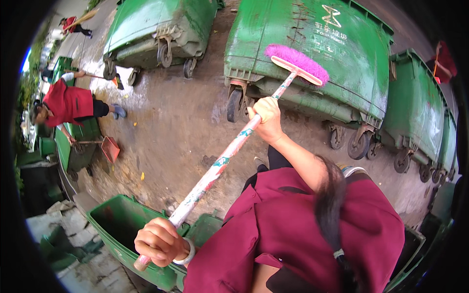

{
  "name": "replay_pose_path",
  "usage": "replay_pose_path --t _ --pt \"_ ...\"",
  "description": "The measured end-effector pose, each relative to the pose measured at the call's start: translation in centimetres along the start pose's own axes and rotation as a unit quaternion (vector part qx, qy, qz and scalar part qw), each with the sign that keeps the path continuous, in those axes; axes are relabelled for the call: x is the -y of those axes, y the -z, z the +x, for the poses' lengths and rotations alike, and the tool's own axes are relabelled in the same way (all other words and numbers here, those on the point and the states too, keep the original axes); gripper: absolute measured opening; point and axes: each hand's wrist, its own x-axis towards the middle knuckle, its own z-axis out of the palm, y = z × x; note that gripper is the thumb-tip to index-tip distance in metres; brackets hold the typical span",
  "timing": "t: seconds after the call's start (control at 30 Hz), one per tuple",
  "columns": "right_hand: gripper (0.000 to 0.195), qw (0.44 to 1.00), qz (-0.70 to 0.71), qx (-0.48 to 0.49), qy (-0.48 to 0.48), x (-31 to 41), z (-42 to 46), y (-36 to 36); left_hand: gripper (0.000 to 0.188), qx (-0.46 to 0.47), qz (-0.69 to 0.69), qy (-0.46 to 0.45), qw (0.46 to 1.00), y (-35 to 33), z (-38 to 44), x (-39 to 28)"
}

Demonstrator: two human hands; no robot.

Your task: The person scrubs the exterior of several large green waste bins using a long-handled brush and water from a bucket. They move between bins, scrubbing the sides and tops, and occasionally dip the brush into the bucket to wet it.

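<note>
A long-handled scrub brush crosses the view at a slant. Its handle (216, 168) is wrapped in worn floral-patterned film. My right hand (266, 119) is closed around the handle below the head. Near the butt end, my left hand (161, 241), with a pale bangle at the wrist, grips the same handle. The brush head (298, 66) has magenta bristles and lies over the lower front of a large green wheeled waste bin (351, 73). Whether the bristles touch the bin cannot be told. Wet-looking streaks and white writing mark the bin.
Another wheeled bin (157, 33) stands left; more bins (414, 106) line the right. Beside my left hand is an open green bin (121, 208). At left, a person in red (69, 102) holds a broom and red dustpan (110, 149). Other people are farther off. The pavement (176, 121) is partly wet.
</note>
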Motion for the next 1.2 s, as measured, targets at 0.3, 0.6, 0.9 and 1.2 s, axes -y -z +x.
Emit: replay_pose_path --t 0.3,0.6,0.9,1.2 --pt "0.019 0.978 0.148 0.101 0.108 4.2 1.4 -10.3 0.020 -0.139 0.155 -0.024 0.978 0.4 -4.2 -3.2" --pt "0.016 0.990 0.058 0.095 0.081 0.8 -4.2 4.5 0.029 -0.142 0.053 -0.035 0.988 -4.6 -5.9 -3.4" --pt "0.027 0.998 -0.002 0.034 0.044 -0.9 -7.6 12.2 0.020 -0.115 -0.029 -0.033 0.992 -9.4 -9.6 -3.5" --pt "0.021 0.965 0.164 0.108 0.172 3.6 -0.8 -6.2 0.020 -0.153 0.179 -0.080 0.968 -6.0 -8.7 -4.2"
